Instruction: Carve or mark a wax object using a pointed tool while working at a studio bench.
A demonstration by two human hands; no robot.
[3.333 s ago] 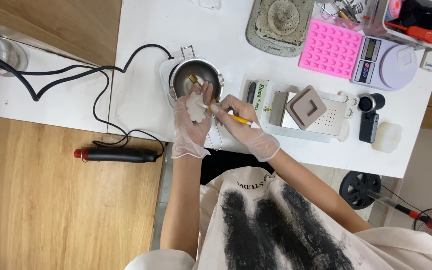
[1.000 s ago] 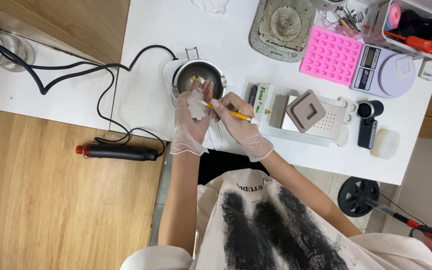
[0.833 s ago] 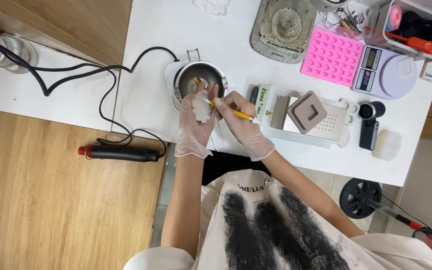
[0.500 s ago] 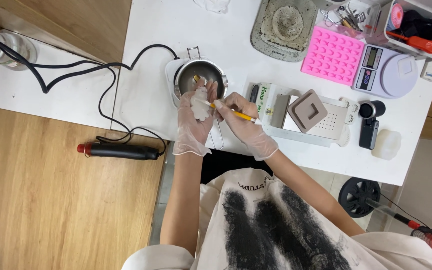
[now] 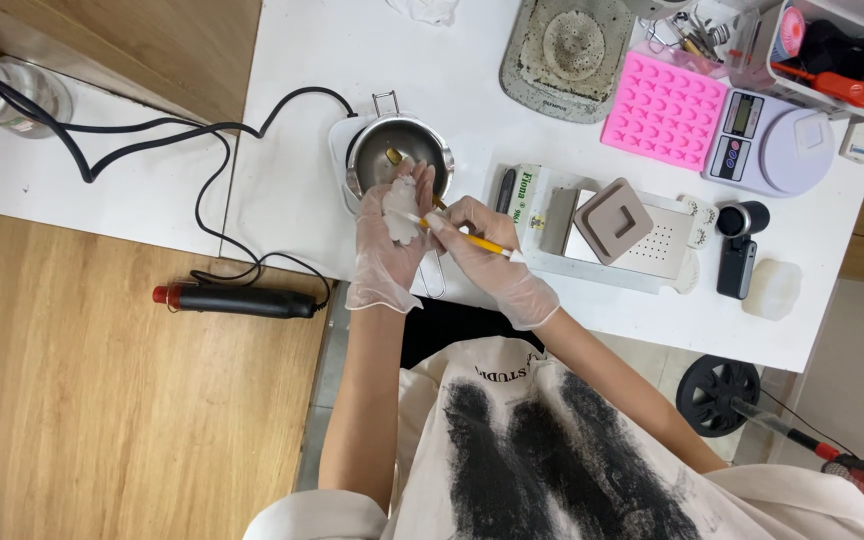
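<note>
I see the left hand gripping a white lump over the metal pot; the right hand pinches a yellow tool against it. Risk — a slip drops the lump into the pot, or nicks the glove.

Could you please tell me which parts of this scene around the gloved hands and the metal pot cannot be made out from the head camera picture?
- Metal pot: its near inside is hidden by the left hand.
- White lump in the left hand: too small to tell what it is.
- Yellow tool in the right hand: its tip is too fine to see.
- Clear bottle: cut off by the left edge.
</note>
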